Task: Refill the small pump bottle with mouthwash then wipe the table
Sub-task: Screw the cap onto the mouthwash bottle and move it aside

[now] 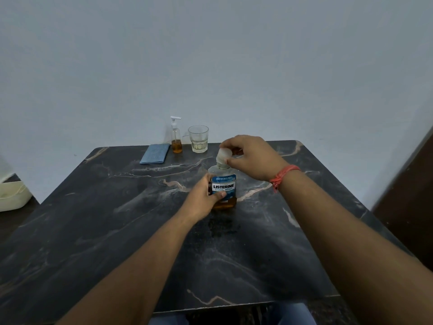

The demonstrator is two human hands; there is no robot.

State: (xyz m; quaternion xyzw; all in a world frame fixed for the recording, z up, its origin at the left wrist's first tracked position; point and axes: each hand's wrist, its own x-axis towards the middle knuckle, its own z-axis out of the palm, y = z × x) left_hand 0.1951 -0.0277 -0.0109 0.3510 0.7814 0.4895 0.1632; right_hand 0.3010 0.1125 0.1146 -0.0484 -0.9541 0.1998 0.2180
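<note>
A clear mouthwash bottle [224, 184] with a blue label stands upright in the middle of the dark marble table [117, 226], a little amber liquid in its bottom. My left hand [203, 198] grips its body from the left. My right hand [250, 156] pinches the translucent white cap [223, 156] at the bottle's neck. The small pump bottle [176, 137], clear with a white pump and amber liquid low inside, stands at the table's far edge. A folded blue cloth [155, 153] lies flat just left of it.
A drinking glass [198, 139] with a little pale liquid stands right of the pump bottle by the wall. A cream container [13, 195] sits off the table to the left. Dark wood [412, 195] rises at the right edge.
</note>
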